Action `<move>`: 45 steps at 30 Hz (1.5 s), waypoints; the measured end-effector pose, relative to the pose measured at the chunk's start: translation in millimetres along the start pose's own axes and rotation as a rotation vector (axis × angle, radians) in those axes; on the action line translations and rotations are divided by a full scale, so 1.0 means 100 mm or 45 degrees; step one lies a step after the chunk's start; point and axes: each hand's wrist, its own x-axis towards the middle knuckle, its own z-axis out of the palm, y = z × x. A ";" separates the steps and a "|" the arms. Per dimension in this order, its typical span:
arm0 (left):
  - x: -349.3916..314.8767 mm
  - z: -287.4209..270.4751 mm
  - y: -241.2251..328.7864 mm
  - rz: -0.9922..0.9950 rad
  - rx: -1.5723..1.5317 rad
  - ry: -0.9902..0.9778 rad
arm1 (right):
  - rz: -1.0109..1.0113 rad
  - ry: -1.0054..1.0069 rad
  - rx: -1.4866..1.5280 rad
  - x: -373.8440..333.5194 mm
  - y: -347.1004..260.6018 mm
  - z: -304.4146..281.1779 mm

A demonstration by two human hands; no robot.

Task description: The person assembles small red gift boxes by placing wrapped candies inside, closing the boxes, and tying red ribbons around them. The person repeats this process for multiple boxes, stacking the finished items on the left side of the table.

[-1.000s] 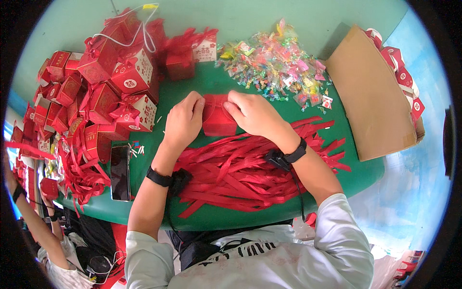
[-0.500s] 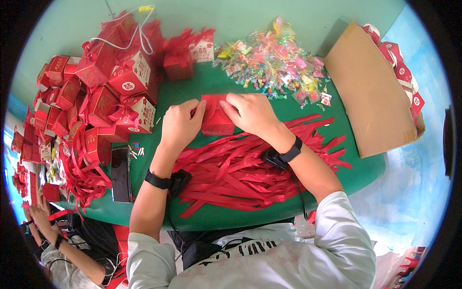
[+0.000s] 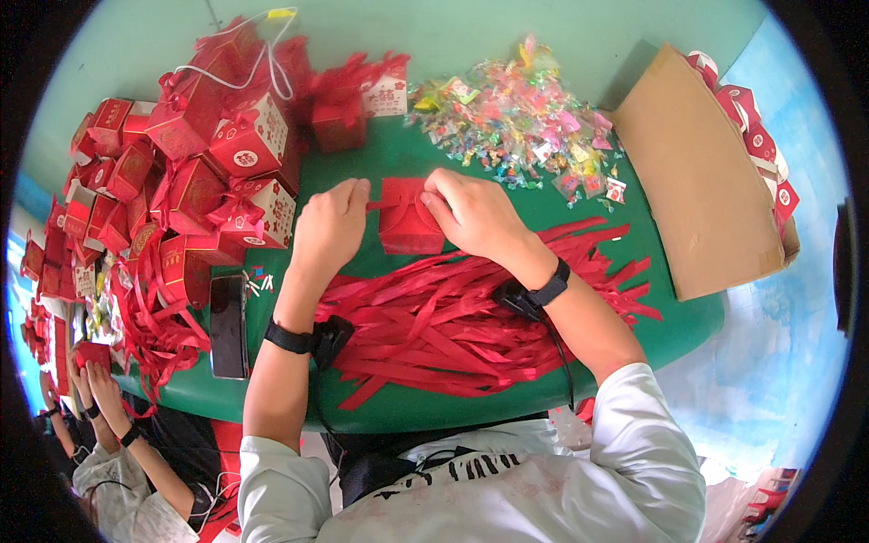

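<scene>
A small red gift box (image 3: 412, 233) stands on the green table in front of me, with red ribbon across its top. Just left of the box my left hand (image 3: 333, 222) is closed, fingers pinched, and a short stretch of red ribbon (image 3: 374, 206) runs from it to the box. At the box's upper right, my right hand (image 3: 475, 213) is closed too, its thumb and fingers pinched by the ribbon. The right fingers partly cover the box's right side. Below both hands lies a wide heap of loose red ribbons (image 3: 453, 317), partly under my wrists.
Many red boxes with bows (image 3: 195, 185) are piled at the left. A phone (image 3: 229, 326) lies beside them. Wrapped candies (image 3: 525, 122) are heaped at the back, and a cardboard carton (image 3: 692, 181) with more boxes stands right. At the lower left, another person's hands (image 3: 101, 394) hold a red box.
My left hand has moved left, away from the box, drawing ribbon out with it. My right hand has barely shifted. The other person's hands have risen to a red box.
</scene>
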 end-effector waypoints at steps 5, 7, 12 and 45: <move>0.10 -0.18 -0.29 -0.002 -0.041 -0.525 | 0.022 -0.003 0.036 0.01 -0.03 0.03; 0.13 -0.30 -0.30 0.034 -0.125 -0.698 | 0.045 -0.010 0.037 0.01 -0.03 0.02; 0.11 -0.29 -0.26 0.170 -0.582 -0.719 | 0.075 -0.004 0.091 0.01 -0.06 0.05; -0.06 0.16 0.02 0.399 -0.350 -0.086 | -0.033 0.305 -0.173 0.03 -0.02 0.11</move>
